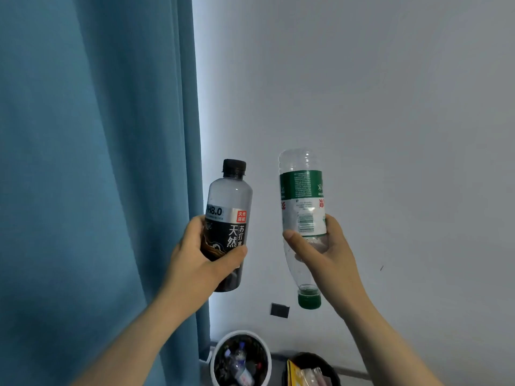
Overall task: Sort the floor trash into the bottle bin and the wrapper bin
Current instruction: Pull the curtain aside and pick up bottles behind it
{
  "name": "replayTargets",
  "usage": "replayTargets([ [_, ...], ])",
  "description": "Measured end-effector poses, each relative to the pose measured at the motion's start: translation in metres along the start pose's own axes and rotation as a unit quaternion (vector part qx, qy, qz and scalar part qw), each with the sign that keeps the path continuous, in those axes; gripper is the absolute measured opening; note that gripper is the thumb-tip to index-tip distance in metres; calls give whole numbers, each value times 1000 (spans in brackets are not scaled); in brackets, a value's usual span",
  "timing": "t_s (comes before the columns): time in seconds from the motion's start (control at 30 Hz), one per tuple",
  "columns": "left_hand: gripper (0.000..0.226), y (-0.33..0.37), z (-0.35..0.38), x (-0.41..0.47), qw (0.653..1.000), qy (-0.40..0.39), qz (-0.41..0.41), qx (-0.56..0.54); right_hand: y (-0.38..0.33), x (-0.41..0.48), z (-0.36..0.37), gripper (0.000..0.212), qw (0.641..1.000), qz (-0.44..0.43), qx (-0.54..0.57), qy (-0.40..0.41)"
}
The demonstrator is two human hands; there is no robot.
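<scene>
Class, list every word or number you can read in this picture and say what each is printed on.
"H8.0": silver band of the black-capped bottle.
"天然弱碱": red patch on that band.
"天然", "苏打水": its black label.
Green-label bottle, upside down: small print, barcode digits and cut-off red characters unreadable.

A plain indoor room, domestic in look. Left of the left hand (200,252), which grips a dark bottle (228,196), hangs a long blue curtain (97,162), daylight glowing along its edge. Behind it and the right hand (326,252), gripping a clear bottle (302,196), stands a bare white wall (376,93). Below both grips, at the wall's foot, sit a white bin (220,346) holding bottles and a black bin (328,363) holding wrappers.
</scene>
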State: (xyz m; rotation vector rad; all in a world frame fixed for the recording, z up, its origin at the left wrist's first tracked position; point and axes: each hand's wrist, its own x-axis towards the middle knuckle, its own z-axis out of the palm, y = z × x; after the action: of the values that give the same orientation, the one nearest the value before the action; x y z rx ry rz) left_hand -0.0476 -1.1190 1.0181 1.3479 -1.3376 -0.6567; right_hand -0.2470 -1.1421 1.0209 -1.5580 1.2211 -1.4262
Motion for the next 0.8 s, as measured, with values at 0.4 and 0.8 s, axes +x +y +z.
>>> replayTargets([
  [0.4,41,-127,64,78,986,-18,-156,50,145,70,21,47,982,163,-64,-66],
  [0.8,48,-278,98,145,939,-122,-314,63,274,112,75,49,924,337,-145,-111],
])
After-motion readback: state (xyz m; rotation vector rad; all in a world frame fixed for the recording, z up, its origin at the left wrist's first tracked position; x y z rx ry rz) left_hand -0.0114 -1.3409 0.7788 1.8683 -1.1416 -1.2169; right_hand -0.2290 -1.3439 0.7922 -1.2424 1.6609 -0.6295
